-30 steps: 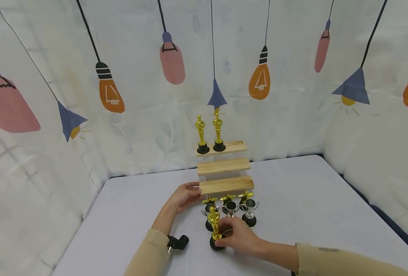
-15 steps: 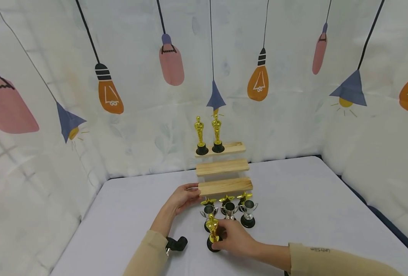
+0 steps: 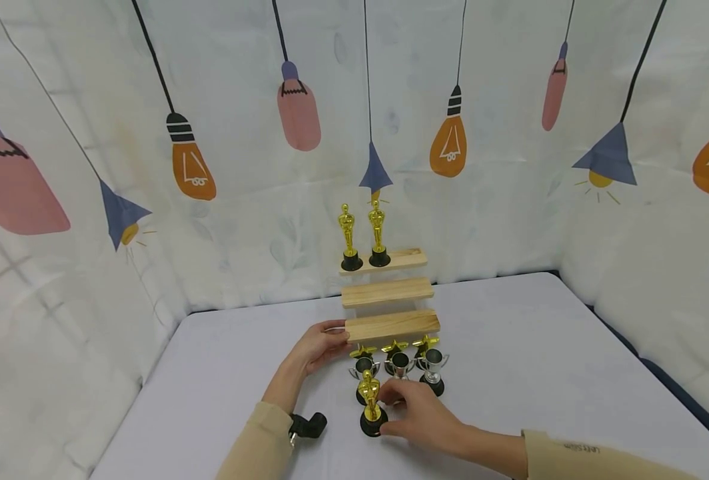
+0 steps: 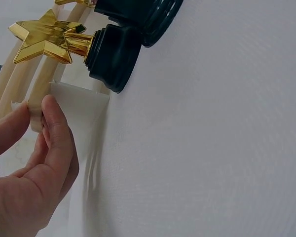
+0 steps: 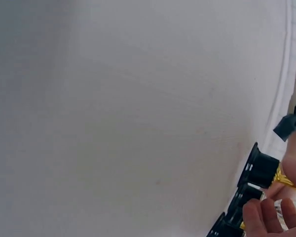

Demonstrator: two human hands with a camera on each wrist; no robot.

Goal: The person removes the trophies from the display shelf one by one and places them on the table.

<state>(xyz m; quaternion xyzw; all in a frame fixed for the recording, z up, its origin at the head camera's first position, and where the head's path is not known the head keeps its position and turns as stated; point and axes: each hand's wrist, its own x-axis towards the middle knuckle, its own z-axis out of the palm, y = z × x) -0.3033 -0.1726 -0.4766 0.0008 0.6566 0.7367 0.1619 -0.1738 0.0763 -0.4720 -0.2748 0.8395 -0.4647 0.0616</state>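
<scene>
In the head view, a gold figure trophy stands upright on its black base at the front of the table. Beside it on the right is my right hand, thumb and fingers spread apart with a gap to the figure. My left hand pinches the left end of the lowest plank of a wooden stepped stand; the left wrist view shows thumb and fingers on that plank end. Two more gold figure trophies stand on the top plank. Silver cup trophies stand behind the front figure.
Gold star trophies stand between the cups and the stand. The middle plank is bare wood. A white cloth covers the table, and a patterned curtain hangs behind and at both sides.
My right hand has let go of the front gold figure trophy and drawn slightly right. Before that, the figure shifted a little left. My left hand stays on the plank.
</scene>
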